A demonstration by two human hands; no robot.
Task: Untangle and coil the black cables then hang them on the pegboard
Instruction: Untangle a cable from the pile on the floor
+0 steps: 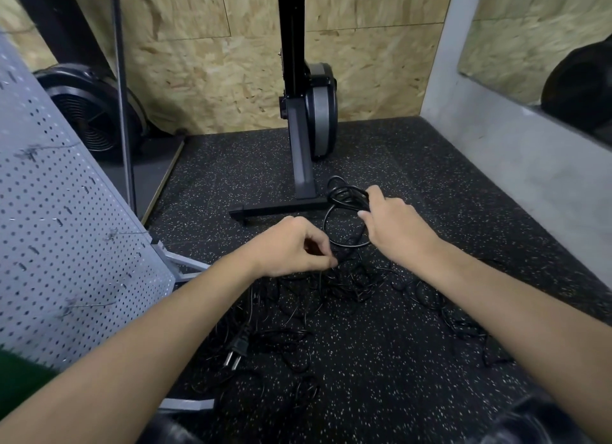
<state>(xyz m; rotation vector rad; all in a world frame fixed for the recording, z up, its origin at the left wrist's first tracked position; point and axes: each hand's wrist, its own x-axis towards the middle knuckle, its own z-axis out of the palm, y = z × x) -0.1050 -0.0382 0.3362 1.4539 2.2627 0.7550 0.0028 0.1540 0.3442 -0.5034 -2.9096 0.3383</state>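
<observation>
Your right hand (394, 225) grips a coil (344, 195) of black cable, fingers curled over its loops, with one wider loop drooping below. Your left hand (291, 245) pinches a thin strand (334, 264) between thumb and fingertips at the top of the tangle (331, 288). The tangle sprawls on the floor (430, 361) toward 6 o'clock, with a plug (240, 346) at 7. A stand (281, 208) sits just past the coil at 12, the pegboard (66, 245) leans at 9, and a wall (513, 165) closes off 3. Both forearms reach forward and converge.
</observation>
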